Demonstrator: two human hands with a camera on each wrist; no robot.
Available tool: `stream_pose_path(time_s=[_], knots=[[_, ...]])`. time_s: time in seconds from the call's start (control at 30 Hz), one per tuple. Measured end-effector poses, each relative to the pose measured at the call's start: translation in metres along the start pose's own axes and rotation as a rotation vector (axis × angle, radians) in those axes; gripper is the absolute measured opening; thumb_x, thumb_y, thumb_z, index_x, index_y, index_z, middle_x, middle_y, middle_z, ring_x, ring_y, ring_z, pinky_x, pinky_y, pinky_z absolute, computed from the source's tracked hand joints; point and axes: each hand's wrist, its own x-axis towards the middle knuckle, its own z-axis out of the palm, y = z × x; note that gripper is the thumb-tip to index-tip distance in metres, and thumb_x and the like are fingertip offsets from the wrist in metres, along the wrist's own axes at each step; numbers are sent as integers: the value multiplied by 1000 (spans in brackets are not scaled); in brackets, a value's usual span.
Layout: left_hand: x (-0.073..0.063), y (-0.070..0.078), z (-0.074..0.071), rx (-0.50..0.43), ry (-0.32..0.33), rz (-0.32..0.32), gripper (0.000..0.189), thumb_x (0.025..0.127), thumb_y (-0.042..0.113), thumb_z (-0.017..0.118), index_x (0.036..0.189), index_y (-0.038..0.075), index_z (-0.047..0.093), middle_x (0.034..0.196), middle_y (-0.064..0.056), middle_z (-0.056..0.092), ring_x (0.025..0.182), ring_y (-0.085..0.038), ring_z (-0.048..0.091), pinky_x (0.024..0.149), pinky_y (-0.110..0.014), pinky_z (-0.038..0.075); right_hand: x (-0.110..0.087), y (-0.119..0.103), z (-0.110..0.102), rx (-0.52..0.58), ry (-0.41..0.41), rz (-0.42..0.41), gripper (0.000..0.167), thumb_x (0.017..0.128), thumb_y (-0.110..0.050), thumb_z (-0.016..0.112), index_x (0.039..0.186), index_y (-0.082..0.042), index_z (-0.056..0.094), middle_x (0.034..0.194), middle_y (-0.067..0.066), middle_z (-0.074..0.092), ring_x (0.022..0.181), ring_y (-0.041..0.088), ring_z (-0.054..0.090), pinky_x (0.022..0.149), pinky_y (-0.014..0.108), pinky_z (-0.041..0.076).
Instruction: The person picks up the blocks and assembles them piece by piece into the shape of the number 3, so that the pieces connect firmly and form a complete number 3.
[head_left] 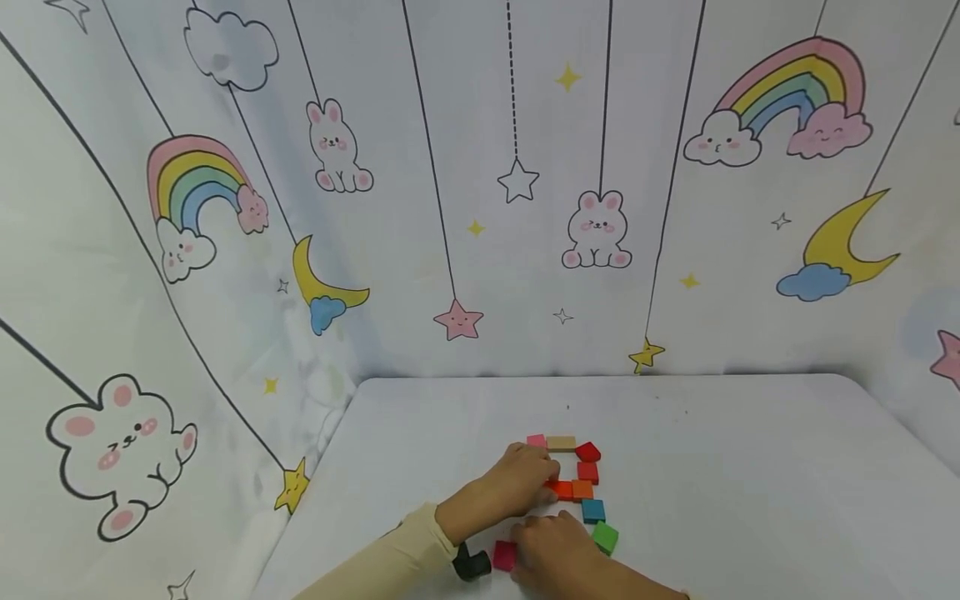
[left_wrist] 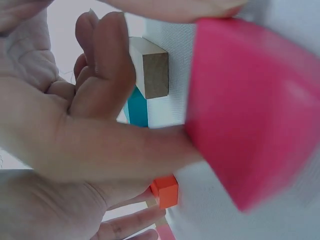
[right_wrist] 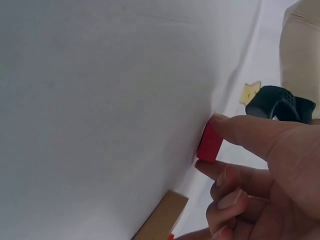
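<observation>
In the head view my left hand reaches in from the lower left, thumb and fingertips at either side of an orange-red block in the middle of a row. An orange block lies against its right end. Nearer the front, my right hand pinches a magenta block between thumb and a finger. The left wrist view has this magenta block large and close. Seen from the right wrist, the thumb presses one end of the block and a fingertip the other.
Pink, tan and red blocks form the far edge of the layout. A second red block, a blue block and a green block run down its right side. A dark wrist band hangs under my left wrist.
</observation>
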Motion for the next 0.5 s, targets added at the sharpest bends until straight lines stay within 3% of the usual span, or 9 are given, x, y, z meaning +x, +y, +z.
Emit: stream_pose_path(time_s=[0.2,0.5], knots=[[1,-2,1,-16,1,-2,17,94,34,82,104,23,75,100,10,69,103,-8,60,107,-36,46,-4,12,-4,-31,19,54,33,78,-35,92,96,-13,75,78,-4,66,71,14,59,87,54,59],[0,-2,1,-17,21,15,17,94,31,82,104,21,75,95,9,68,101,-9,61,106,-39,47,-14,33,-7,-36,102,-1,29,81,-35,90,92,-16,73,78,-8,65,70,9,56,70,38,55]])
